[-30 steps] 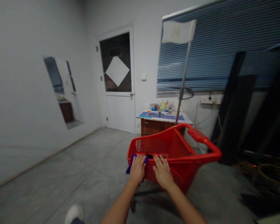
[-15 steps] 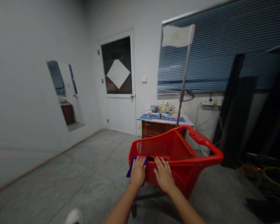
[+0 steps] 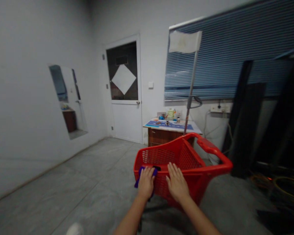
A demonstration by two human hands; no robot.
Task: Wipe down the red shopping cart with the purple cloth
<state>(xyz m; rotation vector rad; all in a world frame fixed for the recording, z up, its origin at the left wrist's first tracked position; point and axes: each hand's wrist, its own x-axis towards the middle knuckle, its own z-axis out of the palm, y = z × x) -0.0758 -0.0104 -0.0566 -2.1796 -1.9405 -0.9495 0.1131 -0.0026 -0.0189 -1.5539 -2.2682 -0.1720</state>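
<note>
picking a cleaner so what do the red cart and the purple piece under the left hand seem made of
Red cart: probably moulded plastic, smooth with a slight sheen; it is evenly coloured and regularly perforated. Purple piece: likely matte fabric, since it drapes over the cart under the left hand; blur hides any weave.

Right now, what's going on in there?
A person has both hands at the near side of a red shopping cart. The left hand lies on a purple cloth over the rim. The right hand is open beside it, fingers extended; its contact is unclear. The cart stands on the grey floor.
</note>
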